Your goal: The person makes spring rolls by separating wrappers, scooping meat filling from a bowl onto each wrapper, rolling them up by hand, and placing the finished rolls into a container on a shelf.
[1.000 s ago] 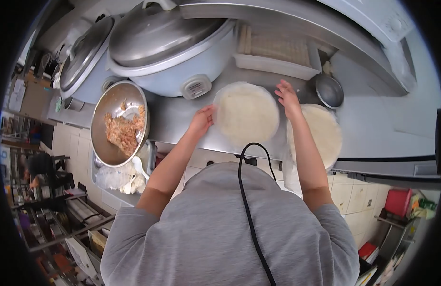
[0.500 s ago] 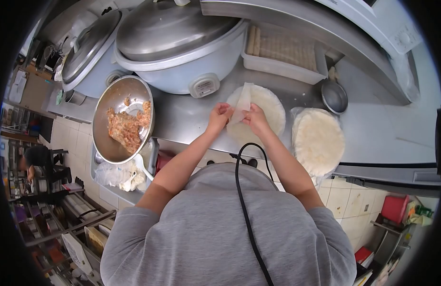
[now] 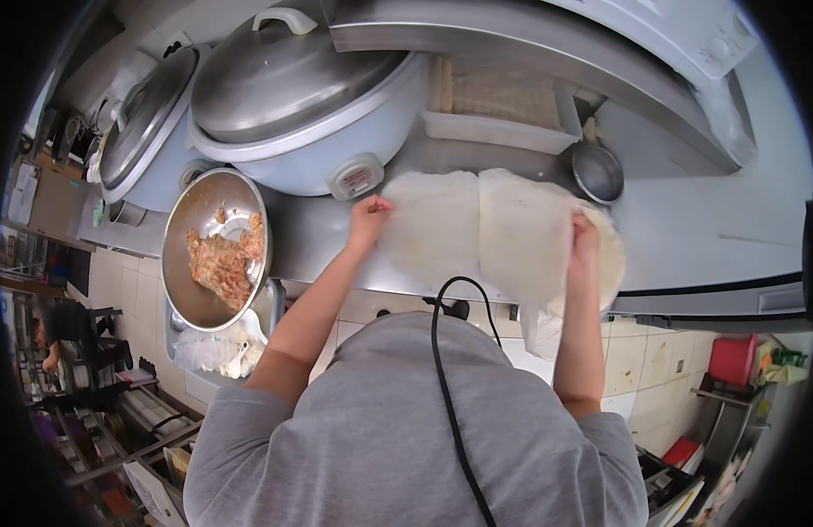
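My left hand (image 3: 370, 220) pinches the left edge of a thin round wrapper (image 3: 431, 224) on the steel counter. My right hand (image 3: 584, 237) is closed on the right edge of a second thin sheet (image 3: 522, 230), which is peeled over to the right. This sheet partly covers a stack of round wrappers (image 3: 610, 263) at the right. To the left, a steel bowl (image 3: 180, 255) holds minced filling (image 3: 224, 263).
Two large lidded cookers (image 3: 292, 158) stand behind at the left. A white tray of rolls (image 3: 503, 130) and a small steel ladle (image 3: 597, 173) sit behind the wrappers. A steel shelf (image 3: 512, 44) overhangs the counter. A black cable (image 3: 446, 369) hangs before me.
My hands have moved from close together at the lifted flap to far apart. The right hand has drawn a sheet to the right, over the stack. The view has shifted slightly.
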Motion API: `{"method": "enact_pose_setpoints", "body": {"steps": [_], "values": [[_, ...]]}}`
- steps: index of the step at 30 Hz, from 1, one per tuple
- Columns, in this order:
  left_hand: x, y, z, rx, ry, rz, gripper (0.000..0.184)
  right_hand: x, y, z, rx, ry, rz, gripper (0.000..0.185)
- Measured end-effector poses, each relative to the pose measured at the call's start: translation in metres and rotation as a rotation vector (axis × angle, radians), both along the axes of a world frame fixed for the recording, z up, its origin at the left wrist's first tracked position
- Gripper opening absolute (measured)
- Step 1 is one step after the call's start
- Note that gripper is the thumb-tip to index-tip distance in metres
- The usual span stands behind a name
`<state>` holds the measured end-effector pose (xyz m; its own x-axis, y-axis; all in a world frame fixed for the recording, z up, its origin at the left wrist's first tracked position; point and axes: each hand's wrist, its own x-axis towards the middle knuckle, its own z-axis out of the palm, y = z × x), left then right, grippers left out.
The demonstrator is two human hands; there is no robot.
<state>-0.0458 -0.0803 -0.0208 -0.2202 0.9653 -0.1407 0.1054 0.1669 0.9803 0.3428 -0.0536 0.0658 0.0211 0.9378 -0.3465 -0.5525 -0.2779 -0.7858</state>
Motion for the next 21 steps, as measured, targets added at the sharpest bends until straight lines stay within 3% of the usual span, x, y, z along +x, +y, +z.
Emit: {"method": "enact_pose_setpoints", "body": {"steps": [7, 9, 10, 12, 13, 15, 17, 21], "values": [[-0.014, -0.005, -0.005, -0.063, 0.009, 0.04, 0.021, 0.095, -0.033, 0.11, 0.14, -0.135, -0.159, 0.033], [-0.016, -0.007, -0.009, -0.054, 0.071, 0.044, 0.021, 0.104, -0.037, 0.136, 0.312, -0.479, -0.166, 0.038], [-0.014, -0.01, -0.008, -0.056, 0.071, 0.048, 0.021, 0.103, -0.033, 0.132, 0.311, -0.479, -0.161, 0.038], [-0.009, -0.02, -0.001, 0.214, 0.572, 0.135, 0.022, 0.09, -0.02, 0.122, 0.406, -1.299, -0.202, 0.039], [-0.002, -0.026, 0.01, 0.212, 0.572, 0.14, 0.022, 0.064, -0.021, 0.129, 0.257, -1.448, -0.044, 0.037], [0.014, -0.043, 0.029, 0.333, 1.008, 0.173, 0.025, 0.05, -0.009, 0.081, 0.318, -1.723, 0.265, 0.034], [0.023, -0.062, 0.033, 0.281, 0.974, 0.073, 0.025, 0.012, -0.015, 0.054, 0.26, -1.961, 0.551, 0.034], [0.034, -0.095, 0.016, 0.192, 0.769, -0.157, 0.026, -0.074, -0.001, -0.009, 0.629, -1.606, 0.69, 0.029]]}}
